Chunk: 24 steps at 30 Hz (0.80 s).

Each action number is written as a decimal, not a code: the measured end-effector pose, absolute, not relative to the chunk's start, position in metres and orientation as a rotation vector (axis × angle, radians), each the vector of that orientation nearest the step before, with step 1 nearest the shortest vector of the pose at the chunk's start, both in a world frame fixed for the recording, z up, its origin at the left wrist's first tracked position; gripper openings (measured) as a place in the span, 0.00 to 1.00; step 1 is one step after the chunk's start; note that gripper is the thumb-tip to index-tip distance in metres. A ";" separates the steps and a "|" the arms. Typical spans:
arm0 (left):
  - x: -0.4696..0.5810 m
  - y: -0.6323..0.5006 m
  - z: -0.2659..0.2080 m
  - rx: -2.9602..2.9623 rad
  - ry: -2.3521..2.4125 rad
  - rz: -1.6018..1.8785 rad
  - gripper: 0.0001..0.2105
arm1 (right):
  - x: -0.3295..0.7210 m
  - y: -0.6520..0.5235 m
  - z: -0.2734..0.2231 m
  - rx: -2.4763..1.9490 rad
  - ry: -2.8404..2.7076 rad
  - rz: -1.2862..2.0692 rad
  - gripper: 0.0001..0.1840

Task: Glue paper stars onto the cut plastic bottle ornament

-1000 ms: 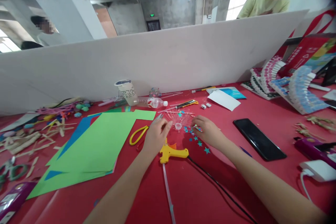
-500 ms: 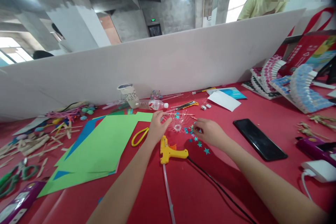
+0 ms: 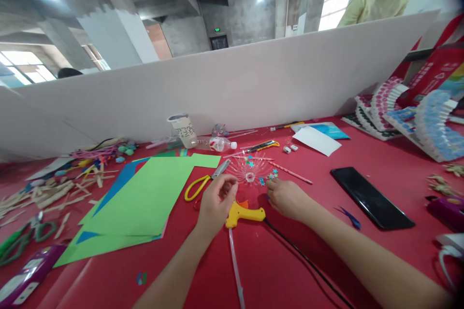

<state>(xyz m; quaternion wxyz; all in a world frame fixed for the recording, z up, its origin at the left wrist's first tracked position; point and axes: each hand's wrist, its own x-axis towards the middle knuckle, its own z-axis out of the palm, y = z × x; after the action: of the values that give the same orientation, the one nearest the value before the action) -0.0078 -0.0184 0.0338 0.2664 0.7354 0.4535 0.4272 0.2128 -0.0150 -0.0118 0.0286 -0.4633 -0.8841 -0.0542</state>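
Observation:
My left hand (image 3: 217, 202) hovers just left of the yellow glue gun (image 3: 246, 213), thumb and index fingertips drawn together. Anything between them is too small to make out. Fingers bunched, my right hand (image 3: 289, 198) is down at the red tabletop beside a few small shiny star sequins (image 3: 272, 174); its fingertips are partly hidden. Between and beyond the hands lies a clear, fan-like plastic piece (image 3: 250, 177), with more stars on its far side. Yellow-handled scissors (image 3: 197, 187) rest behind my left hand, and a pink striped stick (image 3: 292, 173) lies beyond my right.
Green paper sheets (image 3: 137, 198) cover the left side, near wooden sticks (image 3: 54, 195). A plastic bottle (image 3: 217, 144), paper cup (image 3: 183, 130) and utility knife (image 3: 263, 146) lie toward the white partition (image 3: 232, 91). A black phone (image 3: 371, 198) is at right; the glue gun's cord (image 3: 300, 260) runs forward.
My left hand has come back toward me from the clear plastic piece, uncovering the scissors' blades. My right hand has shifted slightly nearer; the stars trailing below it no longer show, and the striped stick is uncovered.

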 end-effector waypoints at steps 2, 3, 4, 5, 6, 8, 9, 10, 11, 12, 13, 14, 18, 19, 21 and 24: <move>-0.006 -0.025 0.024 2.046 1.233 1.134 0.05 | 0.212 -0.017 -0.012 -1.426 -2.745 -0.183 0.12; -0.006 -0.027 0.019 2.096 1.234 1.112 0.05 | 0.212 -0.017 -0.012 -1.425 -2.752 -0.190 0.12; -0.005 -0.029 0.016 2.149 1.229 1.078 0.05 | 0.211 -0.018 -0.012 -1.425 -2.757 -0.194 0.12; -0.005 -0.031 0.013 2.200 1.221 1.038 0.05 | 0.211 -0.018 -0.012 -1.426 -2.761 -0.195 0.11; -0.005 -0.033 0.011 2.242 1.210 1.002 0.05 | 0.210 -0.019 -0.011 -1.429 -2.762 -0.196 0.11; -0.004 -0.036 0.010 2.295 1.191 0.963 0.05 | 0.212 -0.018 -0.010 -1.442 -2.760 -0.190 0.10; -0.004 -0.037 0.010 2.309 1.181 0.959 0.05 | 0.214 -0.018 -0.008 -1.453 -2.755 -0.185 0.10; -0.003 -0.038 0.009 2.317 1.171 0.960 0.05 | 0.217 -0.017 -0.006 -1.466 -2.748 -0.179 0.10; -0.002 -0.038 0.009 2.320 1.164 0.964 0.05 | 0.221 -0.016 -0.004 -1.480 -2.738 -0.173 0.11; -0.002 -0.038 0.009 2.320 1.164 0.969 0.05 | 0.224 -0.016 -0.001 -1.495 -2.725 -0.167 0.12; -0.001 -0.037 0.008 2.317 1.167 0.973 0.05 | 0.228 -0.015 0.002 -1.508 -2.712 -0.162 0.12; -0.001 -0.037 0.007 2.312 1.173 0.977 0.05 | 0.231 -0.015 0.005 -1.516 -2.703 -0.156 0.11; -0.002 -0.034 0.004 2.274 1.212 0.990 0.05 | 0.235 -0.015 0.008 -1.485 -2.725 -0.113 0.09; -0.003 -0.033 0.004 2.261 1.230 1.000 0.05 | 0.233 -0.016 0.006 -1.468 -2.738 -0.104 0.08; -0.004 -0.032 0.004 2.214 1.281 1.026 0.07 | 0.229 -0.017 0.002 -1.442 -2.760 -0.098 0.07; -0.007 -0.028 0.005 2.077 1.357 1.082 0.10 | 0.222 -0.017 -0.003 -1.425 -2.774 -0.114 0.09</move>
<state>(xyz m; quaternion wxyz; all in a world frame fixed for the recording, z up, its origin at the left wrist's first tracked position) -0.0067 -0.0283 0.0048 0.2159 0.7492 0.4895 0.3904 0.2218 -0.0175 -0.0033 0.0104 -0.4566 -0.8889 -0.0367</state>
